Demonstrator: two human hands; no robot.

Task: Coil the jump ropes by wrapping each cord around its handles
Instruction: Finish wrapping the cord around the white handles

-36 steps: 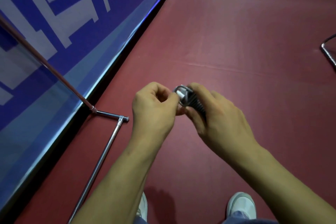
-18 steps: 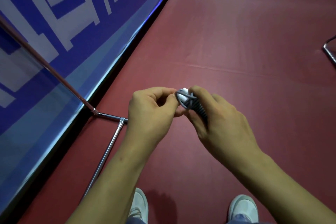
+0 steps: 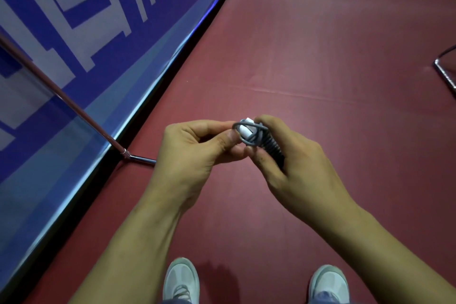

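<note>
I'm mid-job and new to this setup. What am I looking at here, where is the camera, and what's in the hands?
There is no machine here: these are a person's two bare hands. The single picture comes from a camera worn on the person's head, looking forward and down. That is why the arms reach in from the bottom edge and the shoes show below. The right hand grips a jump rope coiled into a tight grey bundle, with a white handle tip poking out of it. The fingers of the left hand pinch the end loop of cord at that tip. Beneath the hands is a red floor. On the left stands a blue and white banner on a metal foot.
</note>
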